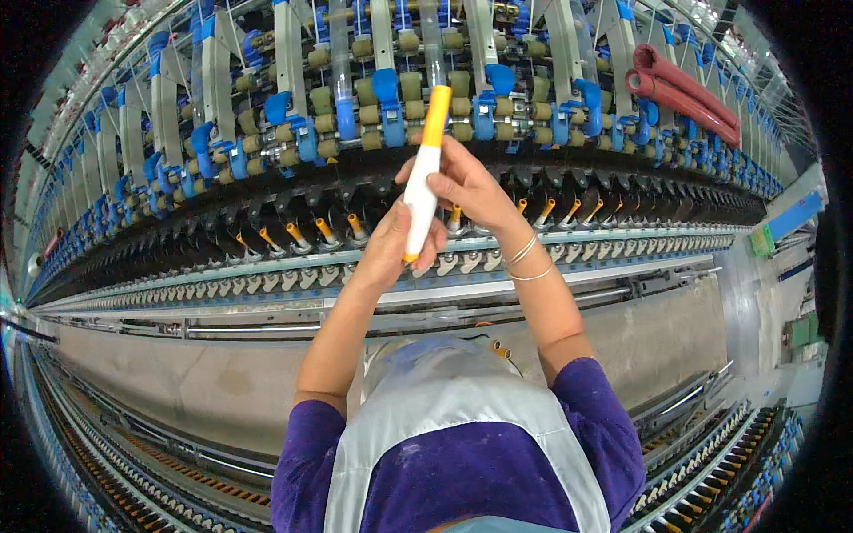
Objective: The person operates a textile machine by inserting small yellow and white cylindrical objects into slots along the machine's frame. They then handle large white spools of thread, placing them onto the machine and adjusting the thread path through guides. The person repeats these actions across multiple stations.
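A white bobbin tube with an orange top (pixel 425 169) stands nearly upright in front of the spinning machine (pixel 267 178), held in both hands at about the height of the row of spindles. The left hand (pixel 387 251) wraps around its lower end, fingers closed on it, which steadies the base. The right hand (pixel 462 188) grips the middle from the side, fingers curled around the tube, so the orange end stays free and points up toward the blue-clipped rollers (pixel 386 98). The bottom tip of the tube is covered by the left palm. Whether thread is wound on the white part is hard to tell; it looks bare. Two bangles (pixel 526 259) sit on the right wrist. An apron pocket (pixel 426 360) below bulges, its contents mostly hidden.
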The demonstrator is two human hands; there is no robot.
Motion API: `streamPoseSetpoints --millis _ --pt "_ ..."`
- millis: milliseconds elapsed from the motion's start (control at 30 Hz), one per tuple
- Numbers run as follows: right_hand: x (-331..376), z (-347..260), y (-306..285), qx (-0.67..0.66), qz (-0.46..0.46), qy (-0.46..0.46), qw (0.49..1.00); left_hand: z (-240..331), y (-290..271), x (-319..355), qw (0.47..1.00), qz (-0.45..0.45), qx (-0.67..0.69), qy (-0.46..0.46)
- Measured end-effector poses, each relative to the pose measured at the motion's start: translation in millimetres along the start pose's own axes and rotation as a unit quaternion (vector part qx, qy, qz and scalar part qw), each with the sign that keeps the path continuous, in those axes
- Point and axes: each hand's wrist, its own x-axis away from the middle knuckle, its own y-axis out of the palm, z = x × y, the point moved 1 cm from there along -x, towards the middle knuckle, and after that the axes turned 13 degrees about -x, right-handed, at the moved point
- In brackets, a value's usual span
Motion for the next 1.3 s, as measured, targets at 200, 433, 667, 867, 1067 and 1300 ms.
streamPoseSetpoints --millis 200,433,667,867,1067,1300 --pt "1 -30 -7 0.391 0.1 -0.16 0.901 21 8 1 0.975 0.108 -0.192 -0.005" --pt "19 -67 13 0.6 0.22 -0.317 0.7 59 27 -9 0.626 0.3 -0.696 0.184" --pt "33 -76 -33 0.447 0.276 -0.299 0.796 57 21 -12 0.546 0.242 -0.774 0.211" --pt "47 -29 -31 -0.048 0.333 -0.057 0.94 29 23 -14 0.921 0.115 -0.363 0.082" --pt "42 -17 -15 0.253 0.093 -0.045 0.962 12 37 -4 1.0 0.002 0.01 -0.015" --pt "48 -23 -5 -0.016 0.102 0.048 0.993 19 45 8 0.985 0.07 -0.154 0.021"
